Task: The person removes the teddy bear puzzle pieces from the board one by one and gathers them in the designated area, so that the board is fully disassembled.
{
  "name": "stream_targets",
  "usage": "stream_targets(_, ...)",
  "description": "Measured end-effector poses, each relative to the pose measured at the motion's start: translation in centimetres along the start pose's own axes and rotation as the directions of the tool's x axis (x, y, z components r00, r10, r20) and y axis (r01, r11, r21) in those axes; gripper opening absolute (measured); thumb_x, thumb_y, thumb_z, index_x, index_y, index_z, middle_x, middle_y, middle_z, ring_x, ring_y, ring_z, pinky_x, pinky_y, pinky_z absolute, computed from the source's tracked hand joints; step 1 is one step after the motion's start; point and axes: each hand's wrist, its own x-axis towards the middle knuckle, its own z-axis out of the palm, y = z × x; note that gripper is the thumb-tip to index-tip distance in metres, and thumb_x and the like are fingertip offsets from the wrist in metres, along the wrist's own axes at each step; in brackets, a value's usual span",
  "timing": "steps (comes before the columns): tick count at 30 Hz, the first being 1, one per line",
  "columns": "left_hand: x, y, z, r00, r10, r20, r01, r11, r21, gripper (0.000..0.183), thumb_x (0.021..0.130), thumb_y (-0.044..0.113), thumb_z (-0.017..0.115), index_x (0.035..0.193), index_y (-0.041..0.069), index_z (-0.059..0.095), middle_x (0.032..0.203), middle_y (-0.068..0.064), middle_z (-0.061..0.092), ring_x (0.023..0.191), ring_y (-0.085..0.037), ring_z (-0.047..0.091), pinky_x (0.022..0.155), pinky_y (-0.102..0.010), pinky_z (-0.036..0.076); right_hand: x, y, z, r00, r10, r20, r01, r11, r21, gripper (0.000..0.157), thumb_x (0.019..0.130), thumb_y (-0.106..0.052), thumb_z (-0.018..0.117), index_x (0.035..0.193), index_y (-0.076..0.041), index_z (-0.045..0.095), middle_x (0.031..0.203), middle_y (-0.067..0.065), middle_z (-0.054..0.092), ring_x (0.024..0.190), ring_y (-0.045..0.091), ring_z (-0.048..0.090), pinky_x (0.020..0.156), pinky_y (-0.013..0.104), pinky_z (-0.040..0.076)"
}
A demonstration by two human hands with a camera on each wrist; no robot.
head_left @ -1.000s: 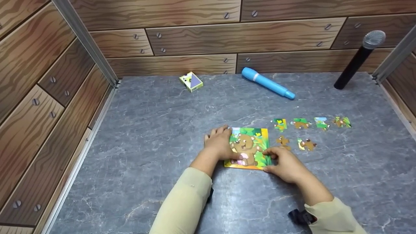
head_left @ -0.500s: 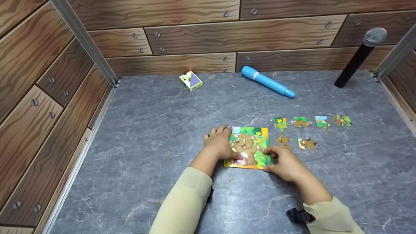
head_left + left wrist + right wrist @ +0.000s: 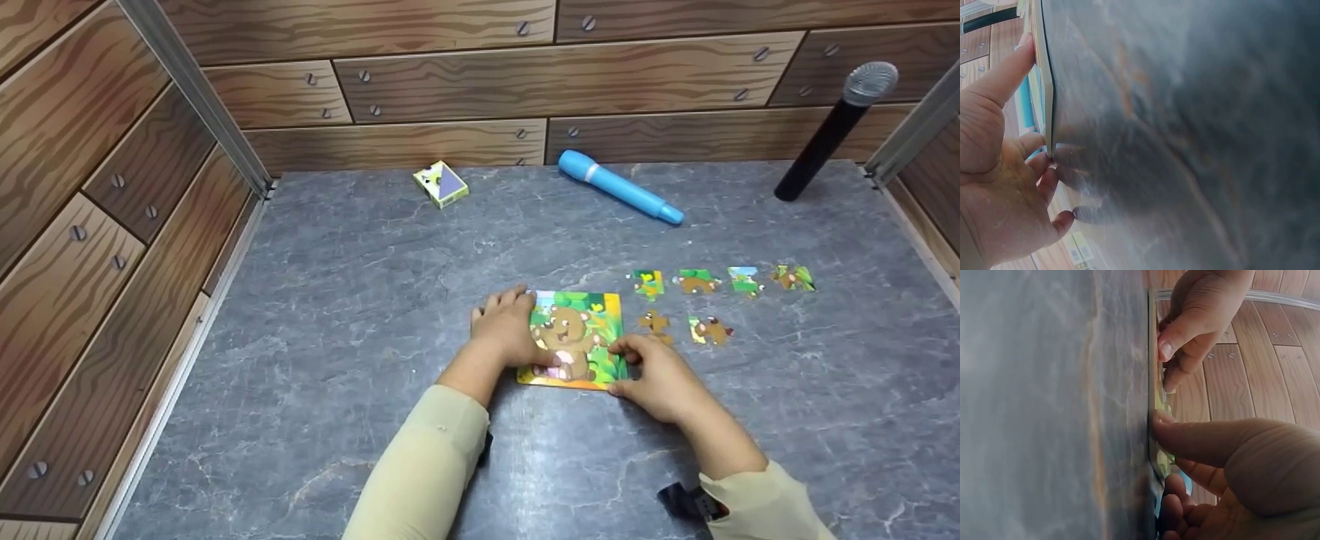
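Observation:
A square jigsaw puzzle [image 3: 568, 330] with a brown bear picture lies on the grey marbled table in the head view. My left hand [image 3: 504, 334] rests over its left side, thumb across the picture and other fingers at the left edge. In the left wrist view that thumb lies on the face, with the fingers slightly bent by the board's edge. At the lower right corner, my right hand [image 3: 660, 379] pinches the puzzle between thumb and curled fingers. The right wrist view shows the right thumb [image 3: 1190, 440] against the front edge. What lies under both palms is hidden.
Right of the puzzle lie several loose jigsaw pieces in two rows, among them a bear-head piece [image 3: 654, 322]. Farther back are a small card box [image 3: 441, 184], a blue microphone-shaped toy [image 3: 621, 187] and a standing black microphone [image 3: 819, 150]. Wood-patterned walls [image 3: 442, 90] enclose the table.

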Motion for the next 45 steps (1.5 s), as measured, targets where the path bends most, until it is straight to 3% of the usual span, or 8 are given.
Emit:
stream_targets(11,0.1,-0.2,0.2,1.0,0.005,-0.011,-0.005,1.0,-0.013,0.112,0.075,0.062,0.091,0.165,0.018,0.039,0.174,0.0,0.027,0.155,-0.029,0.027,0.121,-0.056,0.024,-0.5,-0.6,0.1,0.997,-0.05,-0.06,0.046,0.997,-0.062,0.044,0.081,-0.003,0.09,0.118,0.001,0.068,0.11,0.014,0.066,0.101,0.033,0.064,0.091,0.055,0.052)
stream_targets(16,0.1,-0.2,0.1,1.0,0.009,-0.02,-0.01,1.0,-0.017,0.112,0.075,0.061,0.091,0.165,0.018,0.04,0.173,-0.001,0.03,0.155,-0.03,0.028,0.119,-0.056,0.025,-0.4,-0.6,0.1,0.997,-0.044,-0.056,0.042,0.999,-0.034,0.044,0.081,0.002,0.087,0.121,0.003,0.066,0.103,0.011,0.067,0.091,0.027,0.062,0.083,0.048,0.052)
stream_targets(26,0.1,-0.2,0.1,1.0,0.001,-0.004,-0.001,1.0,-0.004,0.113,0.076,0.063,0.09,0.166,0.019,0.038,0.174,0.0,0.027,0.156,-0.029,0.027,0.121,-0.057,0.023,-0.6,-0.6,-0.1,0.996,-0.08,-0.041,0.078,0.996,-0.036,0.042,0.086,0.006,0.079,0.125,0.003,0.065,0.107,0.012,0.065,0.095,0.028,0.062,0.086,0.05,0.052)
stream_targets(36,0.1,-0.2,0.1,1.0,0.003,-0.008,-0.003,1.0,-0.004,0.113,0.075,0.063,0.09,0.165,0.019,0.039,0.174,0.0,0.027,0.156,-0.03,0.026,0.121,-0.058,0.023,-1.6,1.1,-2.6,0.978,-0.146,-0.149,0.145,0.989,-0.014,0.046,0.084,0.012,0.074,0.129,0.004,0.066,0.114,0.019,0.065,0.101,0.034,0.063,0.089,0.054,0.052)
stream_targets(45,0.0,-0.2,0.1,1.0,0.004,-0.006,-0.004,1.0,-0.006,0.112,0.076,0.063,0.09,0.166,0.02,0.038,0.174,0.0,0.028,0.155,-0.028,0.027,0.12,-0.057,0.025,-2.4,3.1,-5.5,0.969,-0.163,-0.184,0.162,0.987,-0.022,0.048,0.084,0.011,0.078,0.13,0.003,0.067,0.115,0.021,0.065,0.101,0.038,0.064,0.088,0.054,0.052)
